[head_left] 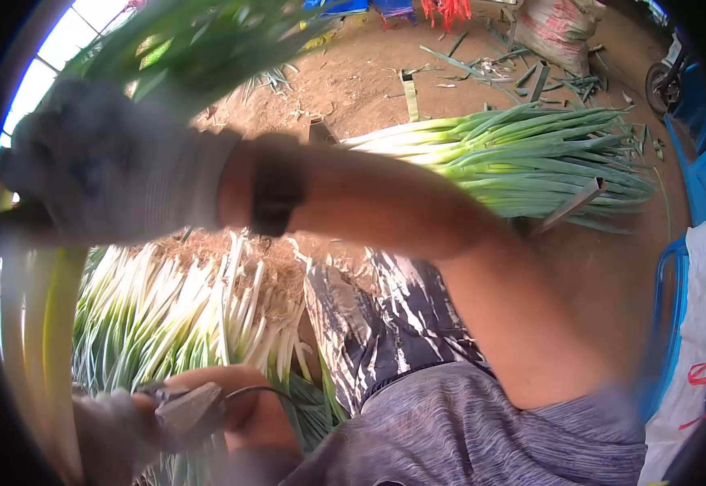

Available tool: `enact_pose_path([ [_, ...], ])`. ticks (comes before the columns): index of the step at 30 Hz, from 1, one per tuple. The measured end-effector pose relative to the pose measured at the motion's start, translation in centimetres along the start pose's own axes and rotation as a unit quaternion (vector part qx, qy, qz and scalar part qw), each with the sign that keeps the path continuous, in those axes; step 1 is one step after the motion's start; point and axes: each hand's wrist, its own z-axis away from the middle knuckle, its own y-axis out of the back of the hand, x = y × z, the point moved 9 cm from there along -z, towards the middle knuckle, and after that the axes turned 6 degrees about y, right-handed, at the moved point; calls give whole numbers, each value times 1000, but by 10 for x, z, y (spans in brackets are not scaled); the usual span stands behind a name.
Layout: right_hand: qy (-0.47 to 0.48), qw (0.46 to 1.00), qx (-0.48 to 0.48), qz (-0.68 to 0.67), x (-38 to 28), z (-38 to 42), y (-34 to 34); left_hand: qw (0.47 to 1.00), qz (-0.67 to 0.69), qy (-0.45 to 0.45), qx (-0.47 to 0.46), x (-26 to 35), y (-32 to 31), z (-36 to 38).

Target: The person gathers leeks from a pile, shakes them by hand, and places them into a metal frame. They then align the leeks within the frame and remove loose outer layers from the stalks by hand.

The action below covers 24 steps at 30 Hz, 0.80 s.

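Note:
My right hand (85, 166), in a grey-white glove and blurred by motion, reaches across to the upper left. Its fingers are curled round a bunch of long green onions. Blurred green leaves (195, 53) spread above the glove, and thick white stalks (41, 348) run down below it. Low at the left, my gloved left hand (114, 433) is beside the lower ends of these stalks; its fingers are smeared and partly hidden. A small grey device with a cable (191, 415) sits on the left wrist, and a black band (278, 182) circles the right one.
A pile of green onions (158, 312) lies on the ground at the left, white ends towards my knees. Another heap (523, 154) rests between metal posts (572, 204). Farther off are a sack (556, 32), a blue plastic chair (697, 170) and a wheel (659, 85).

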Motion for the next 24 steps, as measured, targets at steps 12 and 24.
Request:
enact_pose_path([
  [12,93,690,-657,288,154,240,168,859,250,445,47,-399,-76,264],
  [24,-62,570,-788,224,121,411,318,512,141,845,67,-517,38,499],
])
